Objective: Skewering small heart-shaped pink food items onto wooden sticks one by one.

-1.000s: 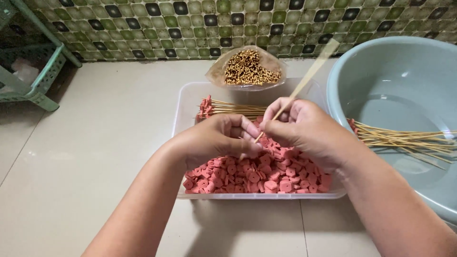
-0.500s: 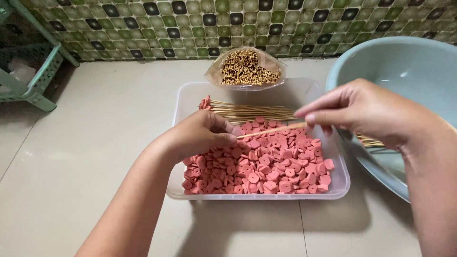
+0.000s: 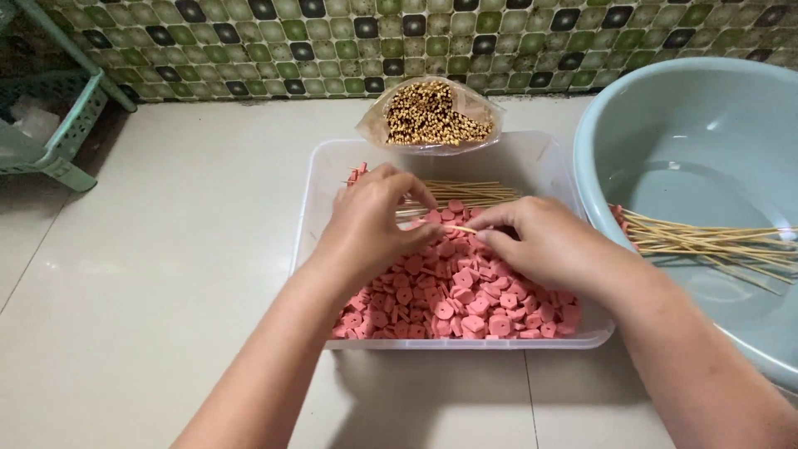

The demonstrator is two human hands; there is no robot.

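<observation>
While hovering over pink slices (image 3: pixel 453 299), both hands (image 3: pixel 374 220) pinch a skewer (image 3: pixel 455 228).

I'm down on a pale cream tiled floor (image 3: pixel 166 274) with thin grout lines, kinda glossy under soft light. Ahead, the wall (image 3: pixel 499 33) is small green, beige and black mosaic tiles. Mint green plastic rack (image 3: pixel 58 125) sits far left.

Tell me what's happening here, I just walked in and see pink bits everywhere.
A person works over a clear plastic tub of pink sausage slices. Both hands, left hand and right hand, pinch a thin bamboo skewer between them. Bare skewers lie at the tub's back; more skewers rest in a pale basin.
</observation>
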